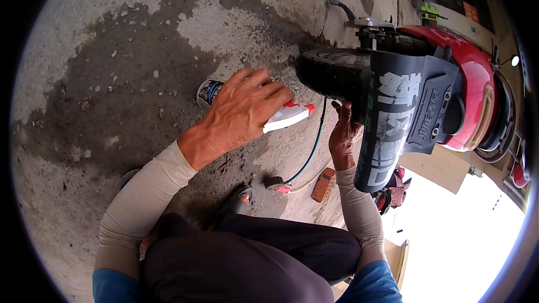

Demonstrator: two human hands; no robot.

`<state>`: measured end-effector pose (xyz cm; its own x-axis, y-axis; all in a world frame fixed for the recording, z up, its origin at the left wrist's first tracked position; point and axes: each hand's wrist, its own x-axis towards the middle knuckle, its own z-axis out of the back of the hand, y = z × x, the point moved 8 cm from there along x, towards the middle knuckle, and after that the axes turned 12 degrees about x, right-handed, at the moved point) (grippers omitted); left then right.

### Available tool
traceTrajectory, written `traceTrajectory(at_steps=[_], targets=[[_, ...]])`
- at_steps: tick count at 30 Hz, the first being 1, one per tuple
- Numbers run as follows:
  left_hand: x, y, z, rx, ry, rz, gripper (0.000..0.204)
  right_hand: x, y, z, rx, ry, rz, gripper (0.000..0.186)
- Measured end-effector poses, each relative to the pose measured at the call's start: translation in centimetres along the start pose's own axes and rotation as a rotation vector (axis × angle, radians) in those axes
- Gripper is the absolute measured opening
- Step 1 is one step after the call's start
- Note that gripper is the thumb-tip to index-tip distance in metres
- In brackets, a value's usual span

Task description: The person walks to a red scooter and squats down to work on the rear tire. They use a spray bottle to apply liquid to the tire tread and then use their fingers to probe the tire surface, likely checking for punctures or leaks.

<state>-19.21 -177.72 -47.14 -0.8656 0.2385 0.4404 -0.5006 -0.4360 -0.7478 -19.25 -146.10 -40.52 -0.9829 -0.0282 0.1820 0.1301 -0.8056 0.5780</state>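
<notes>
Stained concrete [135, 73], partly dark as if wet, spreads to the left of the tyre [331, 73]. This tyre belongs to a red motorbike [474, 73], and a dark flap [387, 123] stands to the right of it. On the left side of the tyre, the left hand [244, 106] is gripping a bottle [285, 119] by its white spray head, and the red nozzle [310, 109] points toward the tyre. Whether the trigger is pressed, I cannot tell. Just below the tyre, the right hand [342, 141] reaches up close to it; the flap covers some of this hand, so I cannot tell if it grips something. From near the tyre a green hose [312, 154] runs downward, and a brick [324, 185] lies further below.

I judge that the step in hand is spraying 1 area of the tyre. For the next move, a steady aim and a squeeze seem necessary, with the right hand out of the spray.
</notes>
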Motion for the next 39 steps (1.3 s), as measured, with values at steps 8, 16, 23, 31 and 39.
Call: traceTrajectory(at_steps=[8,16,23,31,39], targets=[[-0.2,0.1,-0.1,-0.008,0.019,0.015,0.03,-1.3,-4.3,1.8,-0.002,-0.102,-0.121,0.057],[0.3,-0.1,0.0,0.001,-0.03,-0.003,0.028,-2.1,0.5,1.8,-0.952,-0.026,0.461,0.073],[0.3,-0.1,-0.5,0.007,-0.016,0.011,0.027,-1.6,6.8,-3.4,-2.423,0.42,0.785,0.033],[0.5,-0.2,-0.2,0.021,-0.021,0.007,0.028,-1.1,7.5,-3.0,-2.019,0.272,0.646,0.033],[0.5,-0.3,-0.5,0.037,-0.011,0.007,0.028,-0.1,7.5,-1.3,-1.48,0.02,0.479,0.037]])
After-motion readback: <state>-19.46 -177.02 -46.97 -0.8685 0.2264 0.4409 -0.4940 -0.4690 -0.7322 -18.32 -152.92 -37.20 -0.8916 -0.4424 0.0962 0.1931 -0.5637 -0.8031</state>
